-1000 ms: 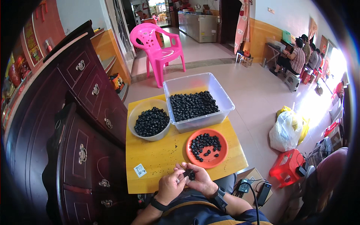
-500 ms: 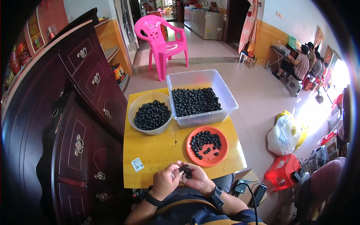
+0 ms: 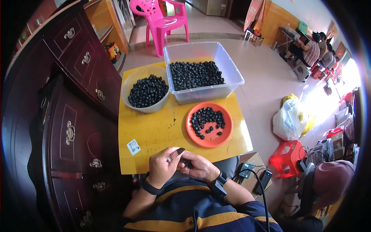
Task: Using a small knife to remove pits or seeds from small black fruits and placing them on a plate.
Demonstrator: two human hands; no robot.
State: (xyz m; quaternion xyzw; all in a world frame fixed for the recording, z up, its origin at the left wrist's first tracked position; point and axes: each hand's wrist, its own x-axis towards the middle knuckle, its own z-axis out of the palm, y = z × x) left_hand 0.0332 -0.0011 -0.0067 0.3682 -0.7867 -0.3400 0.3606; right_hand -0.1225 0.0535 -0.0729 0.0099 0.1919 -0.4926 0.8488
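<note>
Daylight floods in from the far right, where an opening [image 3: 351, 74] burns out to white and spreads hard glare over the floor [image 3: 319, 106]. The yellow tabletop [image 3: 150, 133] is evenly bright, with a pale sheen toward its right side. At left the cabinet [image 3: 79, 156] sinks into deep shadow, its metal handles [image 3: 70, 133] catching light. The left hand [image 3: 159, 169] and right hand [image 3: 201, 167] look fairly sharp; the dark piece [image 3: 186, 163] between them shows little detail. Straight edges bow toward the blackened rim, fringed blue at right.
</note>
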